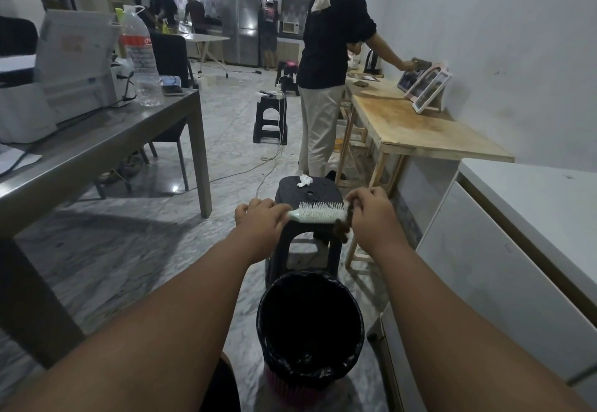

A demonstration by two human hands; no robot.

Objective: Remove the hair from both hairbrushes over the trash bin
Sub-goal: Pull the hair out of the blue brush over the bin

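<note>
My left hand (261, 221) grips the handle of a pale green hairbrush (318, 214), held level with its white bristles pointing up. At the brush's far end my right hand (371, 214) pinches a clump of brown hair (342, 229), which hangs down from the tip. Both hands are held out in front of a black stool (310, 190). Below and nearer to me stands the trash bin (310, 331), pink with a black bag lining it. No second hairbrush is in view.
A crumpled white tissue (305, 180) lies on the stool. A grey metal table (97, 150) with a printer and a water bottle is at the left. A person (329, 66) stands at a wooden table (416, 127) ahead on the right. White cabinets (517, 250) line the right side.
</note>
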